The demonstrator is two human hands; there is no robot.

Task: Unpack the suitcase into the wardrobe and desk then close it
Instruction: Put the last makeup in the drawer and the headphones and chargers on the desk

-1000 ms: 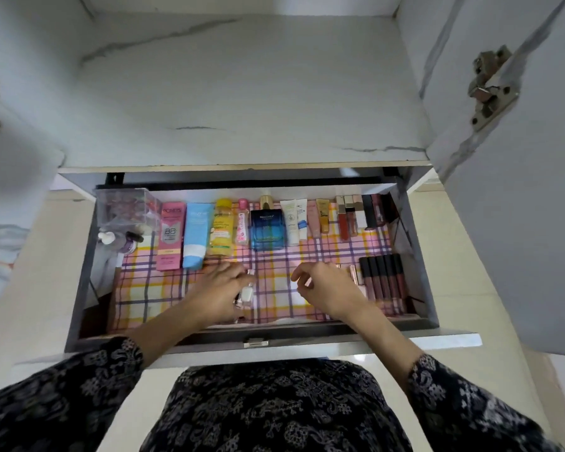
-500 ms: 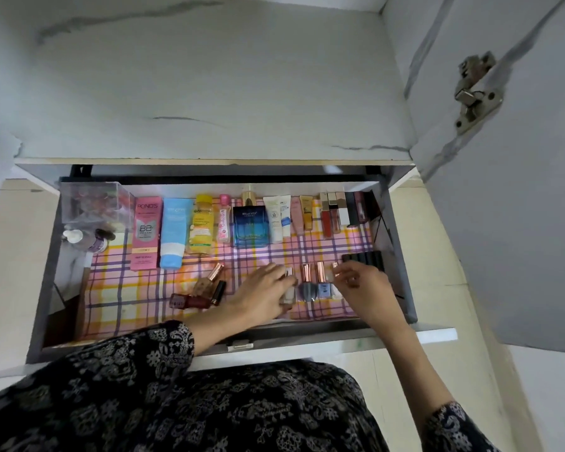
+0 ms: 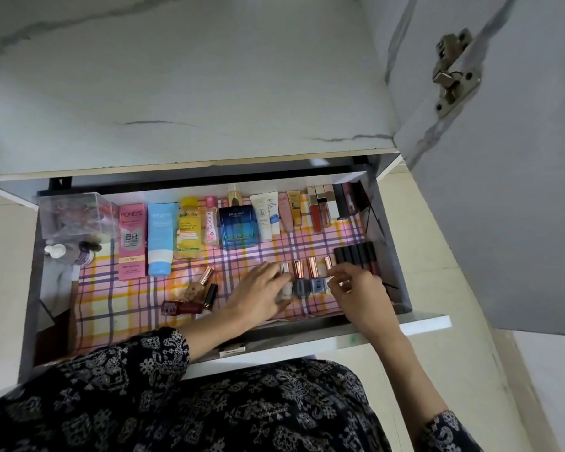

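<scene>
Glass: four lined-up polish bottles [image 3: 315, 283], three loose bottles [image 3: 196, 288].

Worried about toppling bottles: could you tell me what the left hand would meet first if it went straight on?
The pale nail polish bottle, at the fingertips of the left hand; they seem to touch it already, though depth is unclear.

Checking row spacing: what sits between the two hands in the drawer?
Head view: a grey nail polish bottle and a blue-grey nail polish bottle side by side between the left hand and right hand.
</scene>
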